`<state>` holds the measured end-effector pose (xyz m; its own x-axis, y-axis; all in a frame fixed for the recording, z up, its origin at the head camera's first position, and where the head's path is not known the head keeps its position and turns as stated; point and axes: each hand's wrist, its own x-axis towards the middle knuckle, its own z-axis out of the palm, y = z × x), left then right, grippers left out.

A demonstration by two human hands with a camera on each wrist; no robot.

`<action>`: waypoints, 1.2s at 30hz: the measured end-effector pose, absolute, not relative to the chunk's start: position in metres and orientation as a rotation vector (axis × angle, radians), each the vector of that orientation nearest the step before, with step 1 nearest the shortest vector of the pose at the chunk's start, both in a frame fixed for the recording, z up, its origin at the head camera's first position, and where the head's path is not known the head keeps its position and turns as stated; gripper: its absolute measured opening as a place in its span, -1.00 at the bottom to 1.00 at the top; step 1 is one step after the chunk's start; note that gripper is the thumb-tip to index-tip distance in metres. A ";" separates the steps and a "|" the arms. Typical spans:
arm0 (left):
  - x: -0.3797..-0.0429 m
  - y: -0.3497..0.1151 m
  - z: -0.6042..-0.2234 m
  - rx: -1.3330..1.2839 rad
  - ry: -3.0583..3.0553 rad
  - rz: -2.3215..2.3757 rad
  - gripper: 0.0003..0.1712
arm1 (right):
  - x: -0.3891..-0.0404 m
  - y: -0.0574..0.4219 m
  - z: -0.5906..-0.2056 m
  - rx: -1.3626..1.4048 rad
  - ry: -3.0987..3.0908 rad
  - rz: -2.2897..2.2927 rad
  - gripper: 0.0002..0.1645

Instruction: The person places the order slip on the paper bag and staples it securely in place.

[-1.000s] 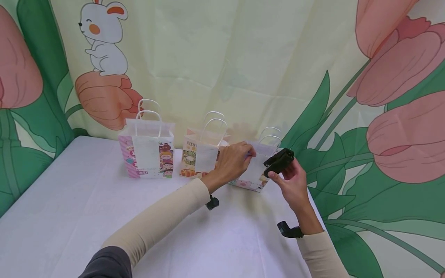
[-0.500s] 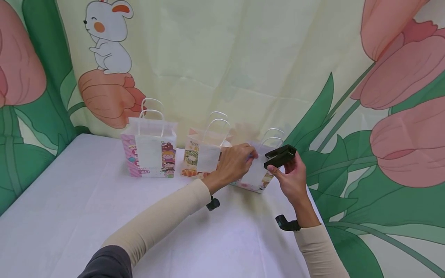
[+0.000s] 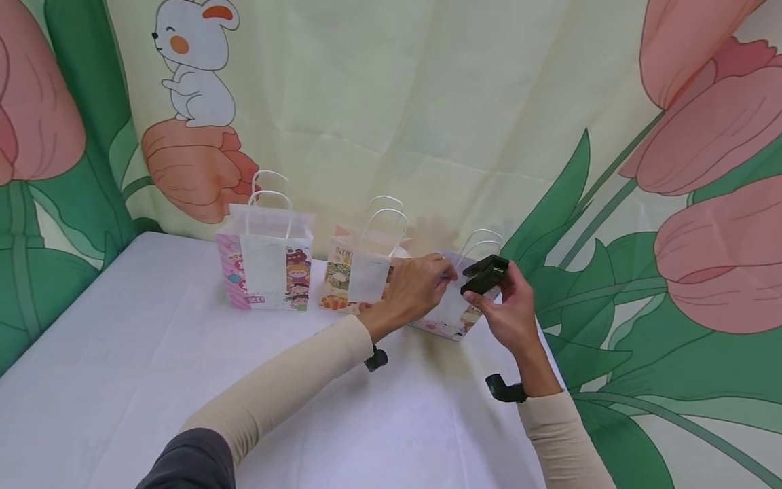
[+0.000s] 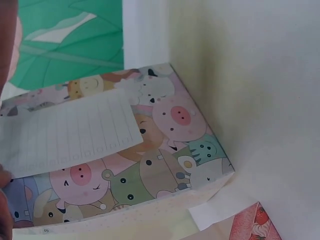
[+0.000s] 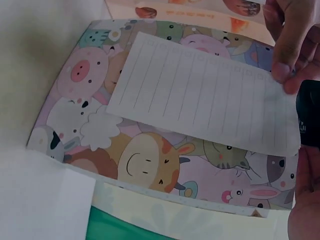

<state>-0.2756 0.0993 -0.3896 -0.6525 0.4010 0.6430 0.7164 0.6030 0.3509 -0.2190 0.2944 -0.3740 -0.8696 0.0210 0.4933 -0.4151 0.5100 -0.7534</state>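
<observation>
My left hand pinches a white lined paper slip near the top edge of the rightmost paper bag, whose front is printed with cartoon animals. The slip lies along that front, with rows of small boxes visible in both wrist views. In my right hand is a black stapler, gripped between thumb and fingers. Its front end points left, right by the bag's upper edge and a short way from my left fingertips. The right wrist view shows only part of the stapler, at its right edge.
Left of the animal bag stands a food-printed bag with a white slip on its front. Farther left is a pink bag, also bearing a slip. All have white handles. A tulip-printed curtain hangs behind the white table.
My right hand has brought the stapler slightly left, closer to the bag's top edge, and turned it a little. My left hand keeps its pinch. The head view has shifted slightly.
</observation>
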 end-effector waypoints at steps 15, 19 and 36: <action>-0.277 0.101 -0.390 -0.879 -2.326 -0.783 -0.92 | -0.224 0.304 -0.373 0.333 -2.541 1.125 -0.23; -0.277 0.100 -0.389 -0.879 -2.319 -0.800 -0.92 | -0.226 0.302 -0.373 0.337 -2.552 1.130 -0.26; -0.276 0.098 -0.386 -0.870 -2.348 -0.873 -0.92 | -0.229 0.284 -0.381 0.269 -2.340 1.131 -0.33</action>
<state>-0.2765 0.0979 -0.3858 -0.6798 0.3923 0.6197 0.7019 0.5931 0.3945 -0.2287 0.2837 -0.3811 -0.8434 0.0465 0.5352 -0.3905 0.6311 -0.6703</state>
